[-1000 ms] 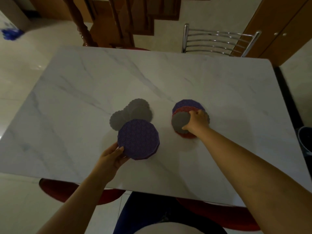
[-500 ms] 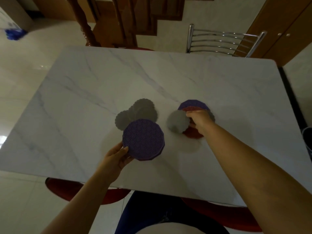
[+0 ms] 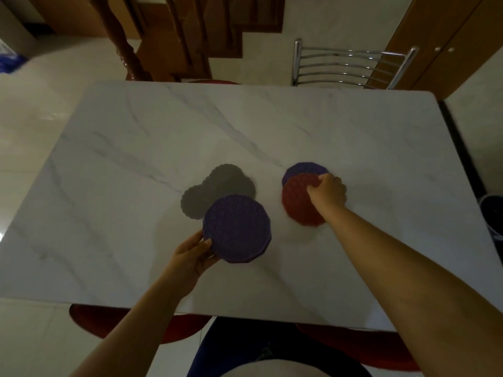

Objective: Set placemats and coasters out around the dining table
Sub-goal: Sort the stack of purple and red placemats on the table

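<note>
My left hand (image 3: 190,257) grips the near-left edge of a purple round mat (image 3: 236,228), held just above the marble table (image 3: 136,148). Behind the purple round mat lies a cluster of grey scalloped coasters (image 3: 221,183). To the right, a red round mat (image 3: 296,205) lies on top of another purple mat (image 3: 303,168). My right hand (image 3: 328,193) rests on the red mat with its fingers curled over the far right edge. A sliver of grey shows just past the knuckles.
A chrome-backed chair (image 3: 348,66) stands at the far side of the table. Red seat cushions (image 3: 89,319) show under the near edge. A wooden staircase (image 3: 174,36) is behind the table and a wooden cabinet (image 3: 446,39) at the far right.
My right hand carried a grey coaster left off the red mat, no longer holds it, and is back on the red mat. My left hand still holds the purple mat.
</note>
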